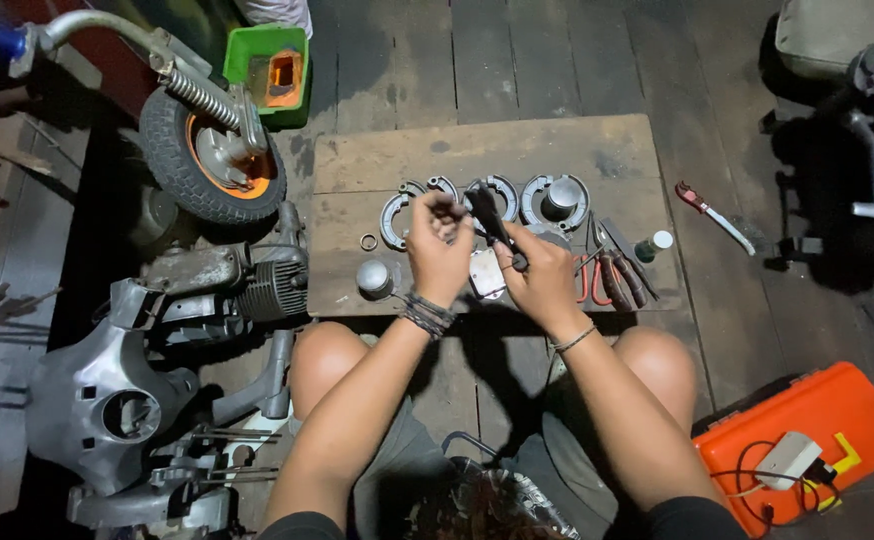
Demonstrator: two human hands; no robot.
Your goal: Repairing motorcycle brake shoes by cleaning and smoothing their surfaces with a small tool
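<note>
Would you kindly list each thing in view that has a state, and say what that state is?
Left hand: raised over the board, fingers pinched on a small part.
Right hand: gripping a dark tool.
Orange case: shut, a cabled device lying on top.
Green bin: open, an orange thing inside.
Brake shoes: laid flat on the wooden board.
Wheel: off the floor, on its fork.
Pliers: lying on the board.

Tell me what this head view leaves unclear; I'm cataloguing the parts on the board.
- Small piece at the left hand: fingers cover it.
- Dark tool in the right hand: its lower end is hidden in the grip.
- Pale plate on the wooden board: mostly behind both hands.
- Orange case: contents unseen, lid closed.
</note>
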